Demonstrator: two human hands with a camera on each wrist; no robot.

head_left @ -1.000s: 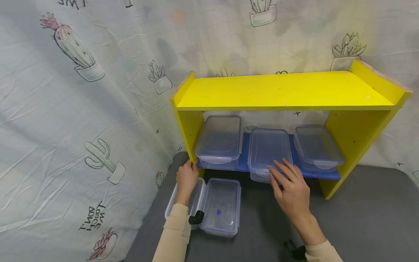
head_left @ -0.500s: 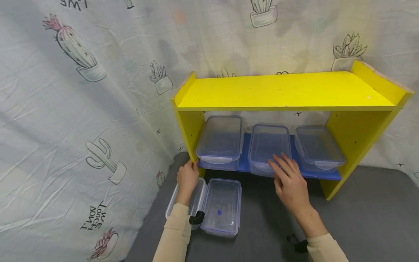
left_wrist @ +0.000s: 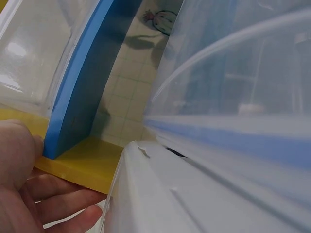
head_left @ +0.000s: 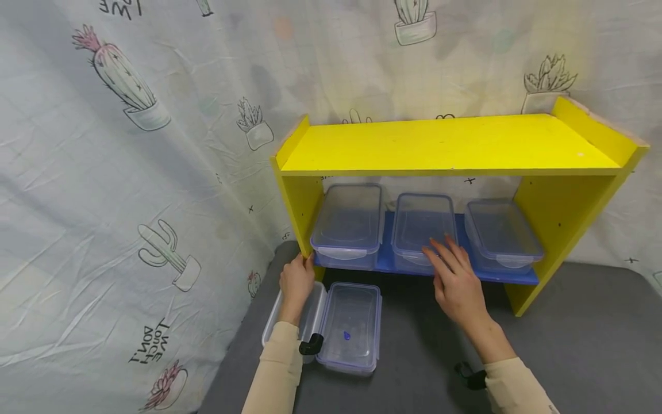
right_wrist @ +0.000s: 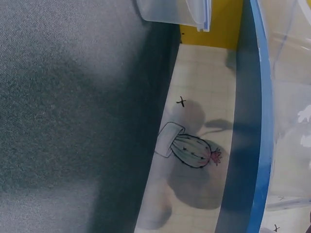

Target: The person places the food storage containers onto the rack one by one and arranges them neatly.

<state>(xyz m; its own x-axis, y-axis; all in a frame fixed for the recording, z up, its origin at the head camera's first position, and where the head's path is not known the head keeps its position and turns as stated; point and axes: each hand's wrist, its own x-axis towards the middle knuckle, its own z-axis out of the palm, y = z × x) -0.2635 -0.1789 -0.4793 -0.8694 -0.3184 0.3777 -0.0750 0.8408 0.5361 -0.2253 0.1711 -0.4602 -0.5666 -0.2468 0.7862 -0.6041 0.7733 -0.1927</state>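
A yellow shelf unit with a blue lower board stands on the dark surface. My left hand grips the front edge of its left side panel; in the left wrist view, the thumb lies near the blue board's end and the fingers curl behind the yellow panel. On the blue board, a clear lidded food container sits in the middle. My right hand, fingers extended, has its fingertips at that container's front right corner. The right wrist view hardly shows this hand.
Similar containers stand on the board at left and right. Below, a container with a blue mark lies beside another container, partly behind the left forearm. A cactus-print cloth hangs behind and at left.
The middle container has slid back onto the blue board, its front overhanging less. My right hand has moved forward with it. The left hand stays on the side panel.
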